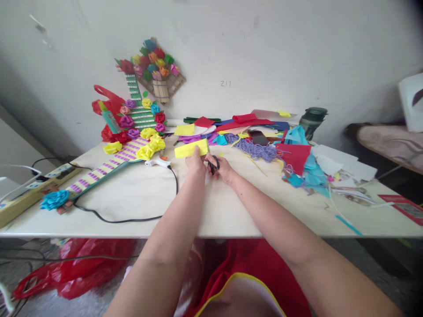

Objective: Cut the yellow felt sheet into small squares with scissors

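My left hand (196, 163) pinches a folded strip of yellow paper (185, 151) above the middle of the white table. Closed round the dark handles of a pair of scissors (214, 164) is my right hand (222, 169). The scissor blades point away from me and meet the right end of the yellow paper; how far they are apart is too small to tell. To the left lies a white glue gun (158, 163) with a black cord. Yellow paper flowers (150, 147) sit just behind it.
Flower-covered craft panels (105, 165) stretch along the left, near a power strip (36, 187). Coloured paper sheets (205, 125) and purple yarn (253, 147) line the back. Blue and red scraps (294, 158) and a dark bottle (312, 121) are at right. A red bag (82, 268) lies below.
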`<state>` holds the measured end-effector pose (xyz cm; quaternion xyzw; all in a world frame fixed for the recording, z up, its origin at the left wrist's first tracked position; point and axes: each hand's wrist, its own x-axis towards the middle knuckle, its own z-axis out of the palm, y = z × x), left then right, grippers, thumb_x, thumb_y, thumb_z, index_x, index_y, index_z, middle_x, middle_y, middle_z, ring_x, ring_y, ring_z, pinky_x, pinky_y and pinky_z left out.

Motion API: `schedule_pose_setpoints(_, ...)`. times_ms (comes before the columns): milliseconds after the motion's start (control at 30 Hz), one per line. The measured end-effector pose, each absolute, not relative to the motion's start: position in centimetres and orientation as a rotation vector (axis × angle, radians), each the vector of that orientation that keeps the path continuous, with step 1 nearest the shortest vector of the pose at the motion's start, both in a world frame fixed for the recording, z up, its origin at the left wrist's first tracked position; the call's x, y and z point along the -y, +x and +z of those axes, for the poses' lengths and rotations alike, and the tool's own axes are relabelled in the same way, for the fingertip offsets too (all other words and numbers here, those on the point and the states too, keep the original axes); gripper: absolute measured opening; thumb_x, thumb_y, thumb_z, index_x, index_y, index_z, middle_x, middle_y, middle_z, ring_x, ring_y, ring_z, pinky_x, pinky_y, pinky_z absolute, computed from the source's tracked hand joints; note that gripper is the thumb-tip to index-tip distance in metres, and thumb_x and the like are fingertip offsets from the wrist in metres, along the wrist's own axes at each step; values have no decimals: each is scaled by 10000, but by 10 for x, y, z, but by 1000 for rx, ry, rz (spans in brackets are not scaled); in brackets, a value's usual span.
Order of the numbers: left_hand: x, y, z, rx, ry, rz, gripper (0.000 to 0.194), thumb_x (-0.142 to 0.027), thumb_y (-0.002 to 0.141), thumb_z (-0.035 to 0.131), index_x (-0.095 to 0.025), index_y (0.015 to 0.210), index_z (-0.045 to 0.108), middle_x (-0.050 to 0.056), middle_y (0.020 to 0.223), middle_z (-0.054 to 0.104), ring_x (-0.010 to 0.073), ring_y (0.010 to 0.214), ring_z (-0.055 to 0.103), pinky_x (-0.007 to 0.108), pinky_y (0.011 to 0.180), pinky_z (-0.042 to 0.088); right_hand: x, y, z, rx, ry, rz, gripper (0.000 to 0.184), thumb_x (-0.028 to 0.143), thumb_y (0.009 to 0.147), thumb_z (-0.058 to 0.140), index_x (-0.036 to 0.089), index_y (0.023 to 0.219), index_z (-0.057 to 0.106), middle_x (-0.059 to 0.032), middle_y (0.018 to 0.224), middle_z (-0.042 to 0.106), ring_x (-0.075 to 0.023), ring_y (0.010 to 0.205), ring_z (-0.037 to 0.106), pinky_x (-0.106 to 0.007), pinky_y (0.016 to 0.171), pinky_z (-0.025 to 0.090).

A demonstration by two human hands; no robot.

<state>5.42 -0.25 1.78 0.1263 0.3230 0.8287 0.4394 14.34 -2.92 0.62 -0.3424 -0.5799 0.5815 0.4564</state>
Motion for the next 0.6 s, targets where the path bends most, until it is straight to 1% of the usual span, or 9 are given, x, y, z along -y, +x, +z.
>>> schedule_pose_setpoints(133,3,55,17,-813,340,2048,110,-180,706,604,-139,784,537,21,708,601,115,571,591,236,559,483,30,142,7,1434,-863,1406,435,572,722,555,152,831,561,46,489,508,-71,353,483,-158,251,258)
schedule_pose_setpoints(200,4,55,18,-819,332,2051,110,-185,707,600,-137,781,534,19,704,600,101,516,566,230,527,469,31,142,8,1432,-868,1397,437,574,718,559,149,824,565,46,492,501,-69,353,478,-158,247,253)
schedule_pose_setpoints(300,7,56,20,-862,325,2033,118,-202,715,595,-134,785,527,3,646,579,86,438,515,220,464,436,31,141,8,1426,-881,1381,430,567,706,577,149,808,566,48,497,494,-65,348,465,-157,234,237)
schedule_pose_setpoints(400,10,57,23,-886,324,2016,111,-197,726,584,-135,790,519,-16,605,553,78,403,483,212,428,407,31,140,8,1434,-878,1364,414,553,697,595,151,789,565,54,492,483,-60,341,448,-155,229,229)
schedule_pose_setpoints(500,10,56,24,-879,300,2040,86,-170,732,577,-137,784,517,-14,632,559,72,424,494,206,444,413,31,139,8,1437,-871,1359,404,551,692,602,154,754,550,59,479,474,-57,334,438,-158,228,224)
schedule_pose_setpoints(600,7,56,22,-865,298,2053,97,-158,725,591,-142,799,531,10,705,591,95,543,568,208,511,452,31,140,7,1438,-858,1370,410,562,686,601,161,742,531,56,484,492,-64,344,456,-161,238,249)
